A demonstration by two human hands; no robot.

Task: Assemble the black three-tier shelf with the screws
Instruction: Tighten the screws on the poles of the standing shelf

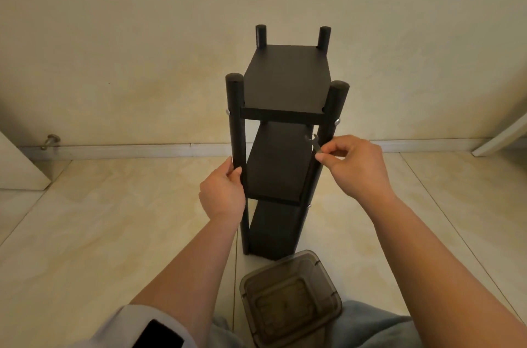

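The black three-tier shelf (285,82) stands upright on the tiled floor in front of me, with four round posts and three boards. Silver screw heads show on the near left post (227,111) and the near right post (337,121) at the top board. My left hand (224,190) grips the near left post at the height of the middle board. My right hand (353,165) pinches a small flat metal wrench (314,143) held against the near right post, just below the top board.
A smoky transparent plastic box (291,299) sits on the floor right in front of the shelf's base, between my arms. A wall and baseboard (142,148) run behind the shelf. White panels stand at the far left (20,168) and far right (502,136).
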